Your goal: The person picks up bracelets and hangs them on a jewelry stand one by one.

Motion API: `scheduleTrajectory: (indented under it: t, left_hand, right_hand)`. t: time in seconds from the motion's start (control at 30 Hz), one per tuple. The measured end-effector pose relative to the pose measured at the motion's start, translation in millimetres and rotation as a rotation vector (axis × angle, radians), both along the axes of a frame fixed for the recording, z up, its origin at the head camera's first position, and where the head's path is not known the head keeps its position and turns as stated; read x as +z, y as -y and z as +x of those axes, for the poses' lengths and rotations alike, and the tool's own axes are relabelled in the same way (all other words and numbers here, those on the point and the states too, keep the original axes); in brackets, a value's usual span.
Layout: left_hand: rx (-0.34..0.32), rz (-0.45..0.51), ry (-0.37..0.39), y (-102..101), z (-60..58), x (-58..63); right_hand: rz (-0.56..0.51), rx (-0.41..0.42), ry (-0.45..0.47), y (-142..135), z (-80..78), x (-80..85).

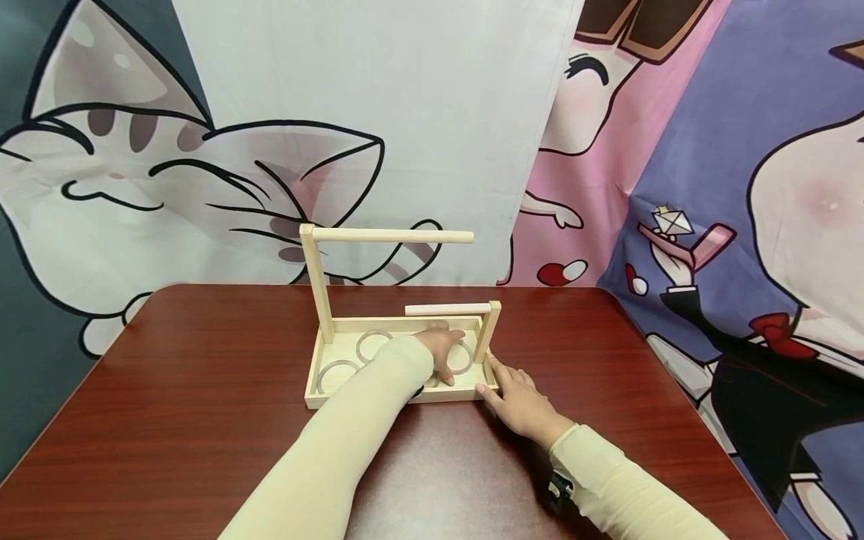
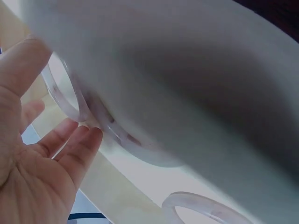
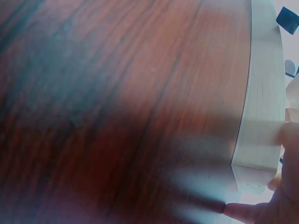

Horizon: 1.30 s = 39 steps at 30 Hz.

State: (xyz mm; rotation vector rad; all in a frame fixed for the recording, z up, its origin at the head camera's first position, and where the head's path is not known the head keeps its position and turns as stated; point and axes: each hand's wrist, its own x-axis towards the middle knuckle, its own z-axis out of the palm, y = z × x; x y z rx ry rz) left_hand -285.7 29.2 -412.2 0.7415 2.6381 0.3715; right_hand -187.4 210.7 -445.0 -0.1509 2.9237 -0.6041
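Observation:
A pale wooden tray display stand (image 1: 408,324) sits on the table. Translucent bangles lie in it, one at the lower left (image 1: 337,364) and another (image 1: 373,334) above that. My left hand (image 1: 440,349) reaches over the tray's right part, thumb and fingers spread around a bangle (image 1: 470,358). In the left wrist view the fingertips come close to that bangle (image 2: 77,109); firm contact is not clear, and the sleeve hides much. My right hand (image 1: 523,409) rests against the tray's right front corner, thumb toward the front, fingers along the side wall (image 3: 264,102).
A tall post (image 1: 316,281) at the tray's left carries a long horizontal bar (image 1: 394,235). A shorter post (image 1: 487,334) at the right carries a lower bar (image 1: 445,309). The brown table (image 1: 202,390) extends around the stand, with printed cloth (image 1: 439,90) behind.

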Motion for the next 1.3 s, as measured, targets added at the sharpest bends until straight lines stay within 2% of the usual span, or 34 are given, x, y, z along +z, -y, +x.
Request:
scheduleTrajectory:
  t: [0.27, 0.67, 1.07, 1.3]
  left_hand:
    - [0.005, -0.002, -0.01, 0, 1.3, 4.7]
    - [-0.003, -0.011, -0.036, -7, -8.1, -11.2]
    - [0.004, 0.016, -0.034, -4, -2.3, -3.5]
    - [0.009, 0.028, -0.039, -5, -5.3, -7.9]
  right_hand:
    - [-0.001, 0.013, -0.014, 0, -1.1, -0.5]
    - [0.007, 0.001, -0.009, -2, -1.8, -2.9]
    - [-0.003, 0.001, 0.003, 0, -0.9, -2.1]
    - [-0.002, 0.0, 0.006, 0, -0.2, -1.0]
